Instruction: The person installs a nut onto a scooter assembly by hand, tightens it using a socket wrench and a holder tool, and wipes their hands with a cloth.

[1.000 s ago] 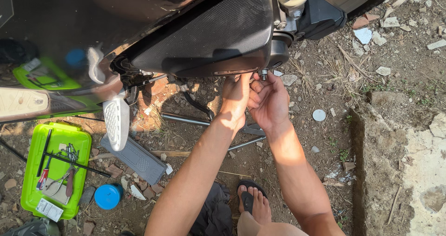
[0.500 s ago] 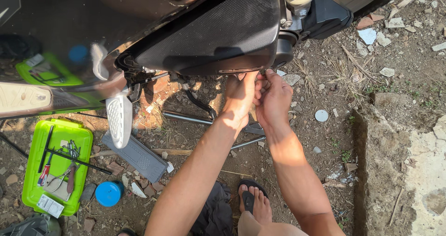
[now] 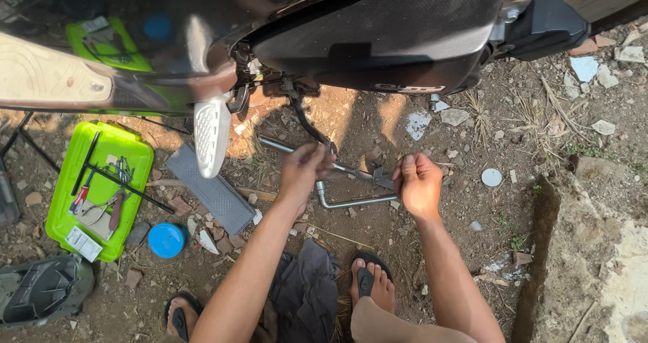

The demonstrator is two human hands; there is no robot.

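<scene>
Left hand [image 3: 304,171]: we pinch something too small to identify.
Right hand [image 3: 418,183]: we keep it fisted.
Kickstand rod [image 3: 354,201]: stiff, heavy steel; grasp mid-bar.

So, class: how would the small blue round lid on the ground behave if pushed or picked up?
The blue lid looks like thin plastic, so probably light. It lies flat, so it would likely slide, not roll. The rough, stony dirt ground should stop it quickly.

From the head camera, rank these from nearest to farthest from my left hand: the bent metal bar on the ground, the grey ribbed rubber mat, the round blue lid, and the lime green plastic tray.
Measured from the left hand:
1. Bent metal bar, just to its right on the dirt.
2. Grey ribbed rubber mat, to its left.
3. Round blue lid, farther left and lower.
4. Lime green plastic tray, far left, holding tools.
</scene>
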